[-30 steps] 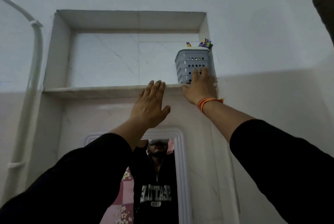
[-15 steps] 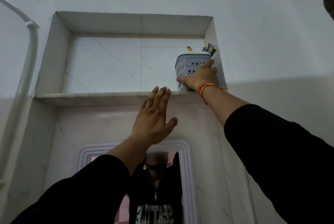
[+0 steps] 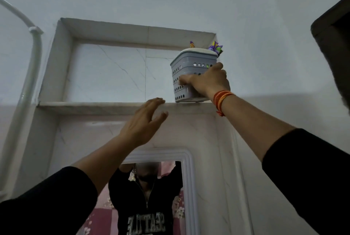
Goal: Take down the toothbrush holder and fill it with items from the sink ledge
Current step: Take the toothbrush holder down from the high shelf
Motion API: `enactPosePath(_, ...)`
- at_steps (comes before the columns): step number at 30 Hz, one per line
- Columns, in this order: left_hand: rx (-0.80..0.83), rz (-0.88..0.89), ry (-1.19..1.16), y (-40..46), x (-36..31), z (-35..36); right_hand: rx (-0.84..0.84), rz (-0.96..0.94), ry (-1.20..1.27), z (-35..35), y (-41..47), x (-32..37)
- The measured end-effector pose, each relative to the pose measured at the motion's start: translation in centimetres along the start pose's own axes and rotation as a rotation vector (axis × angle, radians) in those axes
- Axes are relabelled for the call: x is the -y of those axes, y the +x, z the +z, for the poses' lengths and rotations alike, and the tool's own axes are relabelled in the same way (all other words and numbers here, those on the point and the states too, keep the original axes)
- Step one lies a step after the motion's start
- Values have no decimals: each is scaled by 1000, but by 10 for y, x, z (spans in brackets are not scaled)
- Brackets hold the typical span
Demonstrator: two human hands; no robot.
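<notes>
The toothbrush holder [image 3: 191, 64] is a grey plastic box with rows of round holes and a white rim. It stands at the right end of a high marble niche shelf [image 3: 98, 104], tilted slightly. Small purple and yellow decorations [image 3: 216, 47] poke above its rim. My right hand [image 3: 207, 81] is wrapped around the holder's lower front, with an orange thread band on the wrist. My left hand [image 3: 144, 121] is raised just below the shelf edge, fingers spread and empty, its fingertips at the ledge. The sink ledge is out of view.
The niche is recessed in a white wall, with its right side wall [image 3: 213, 39] close to the holder. A white pipe [image 3: 30, 71] runs down the left. A white-framed mirror [image 3: 187, 178] below shows a person's reflection. A dark object [image 3: 335, 45] juts in at the right edge.
My right hand has risen from the holder's base and closed around its front. The holder has tipped slightly off the shelf. My left hand moved up a little towards the shelf edge.
</notes>
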State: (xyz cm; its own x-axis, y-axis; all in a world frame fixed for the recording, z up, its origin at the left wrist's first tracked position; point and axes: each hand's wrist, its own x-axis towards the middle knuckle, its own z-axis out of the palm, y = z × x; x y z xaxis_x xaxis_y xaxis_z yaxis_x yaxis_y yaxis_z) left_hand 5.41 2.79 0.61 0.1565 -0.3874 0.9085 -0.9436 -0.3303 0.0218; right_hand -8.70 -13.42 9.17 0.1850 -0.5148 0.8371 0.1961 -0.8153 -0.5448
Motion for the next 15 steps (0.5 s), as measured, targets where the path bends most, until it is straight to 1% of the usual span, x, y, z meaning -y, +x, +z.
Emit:
enactPosePath(3, -36, -56, 42, -22, 1, -11, 50, -3, -10, -16, -29, 2)
enactPosePath(5, -33, -80, 44, -42, 3, -12, 85, 4, 24, -22, -57, -4)
enactPosePath(9, 37, -169, -31, -92, 11, 4, 108, 22, 84, -22, -128, -34)
enactPosePath(15, 163, -251, -140, -193, 20, 48, 167, 60, 87, -6, -250, -110)
